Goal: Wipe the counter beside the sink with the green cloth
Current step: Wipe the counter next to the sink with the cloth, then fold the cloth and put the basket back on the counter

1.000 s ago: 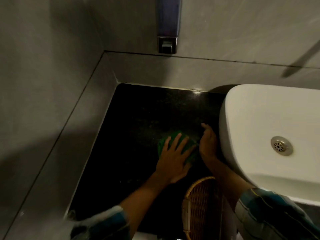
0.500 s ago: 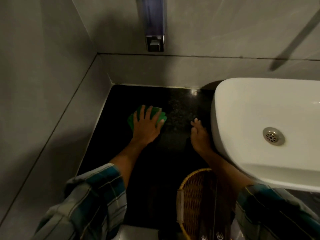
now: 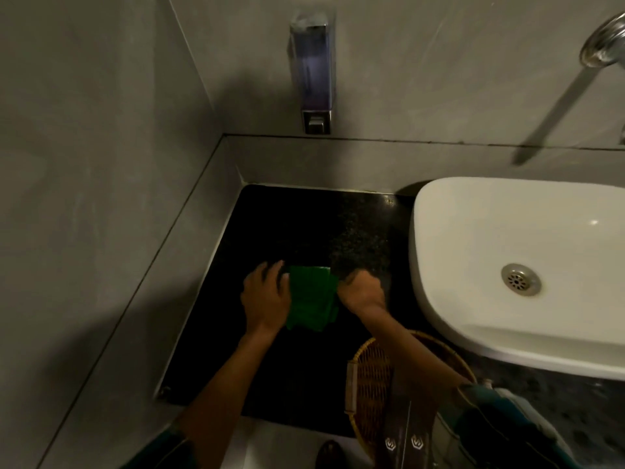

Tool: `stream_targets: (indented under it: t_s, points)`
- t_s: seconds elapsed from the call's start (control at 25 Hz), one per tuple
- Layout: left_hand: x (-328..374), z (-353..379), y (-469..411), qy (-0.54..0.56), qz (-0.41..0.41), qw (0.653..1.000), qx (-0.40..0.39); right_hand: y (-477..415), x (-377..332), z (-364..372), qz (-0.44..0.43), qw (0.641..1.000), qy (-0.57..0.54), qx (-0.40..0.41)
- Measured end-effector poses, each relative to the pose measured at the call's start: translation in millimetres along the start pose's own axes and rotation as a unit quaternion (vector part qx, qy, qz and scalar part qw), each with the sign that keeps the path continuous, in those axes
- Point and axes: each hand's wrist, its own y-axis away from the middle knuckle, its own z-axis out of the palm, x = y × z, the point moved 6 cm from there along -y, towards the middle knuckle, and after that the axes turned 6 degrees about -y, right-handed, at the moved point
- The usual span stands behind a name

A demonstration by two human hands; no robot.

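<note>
The green cloth [image 3: 311, 297] lies folded on the black counter [image 3: 291, 225], left of the white sink [image 3: 480, 252]. My left hand [image 3: 265, 299] grips the cloth's left edge, fingers curled over its far corner. My right hand [image 3: 362, 291] is closed on the cloth's right edge. Both hands rest on the counter with the cloth stretched between them.
A wicker basket [image 3: 372, 384] with dark packets sits at the counter's front edge under my right forearm. A soap dispenser [image 3: 313, 76] hangs on the grey back wall. A chrome tap [image 3: 602, 42] juts out at the upper right. A grey wall borders the counter's left side.
My left hand pulled the cloth back from the far left of the counter toward the middle. My right hand moved off the sink's side and took hold of the cloth's right edge.
</note>
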Motion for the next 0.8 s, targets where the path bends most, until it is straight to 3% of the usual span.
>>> stream_targets:
  t_s: [0.08, 0.2, 0.4, 0.56, 0.64, 0.68, 0.8]
  points:
    - [-24.3, -10.8, -10.6, 0.065, -0.086, 0.992, -0.061, 5.5, 2.6, 22.1, 0.065, 0.991, -0.079, -0.081]
    - [-23.2, 4.2, -4.8, 0.207, -0.179, 0.951, -0.143, 3.3, 6.7, 36.8, 0.102, 0.974, -0.187, -0.079]
    - [4.6, 0.8, -16.2, 0.285, -0.149, 0.939, -0.117, -5.0, 2.2, 34.0, 0.088, 0.952, -0.292, -0.028]
    - [39.9, 1.1, -47.0, 0.323, -0.139, 0.932, -0.082, -29.1, -22.8, -14.8, 0.016, 0.969, -0.228, 0.094]
    - [45.2, 9.5, -57.4, 0.299, -0.146, 0.937, -0.106, -36.7, -28.9, -23.8, 0.011, 0.977, -0.21, 0.046]
    - [44.2, 9.2, -60.2, 0.238, -0.135, 0.956, -0.107, -36.1, -30.0, -24.9, 0.005, 0.982, -0.19, 0.014]
    - [45.3, -12.6, -47.2, 0.083, -0.066, 0.993, -0.05, -0.9, -26.8, -40.0, -0.066, 0.993, -0.092, 0.011]
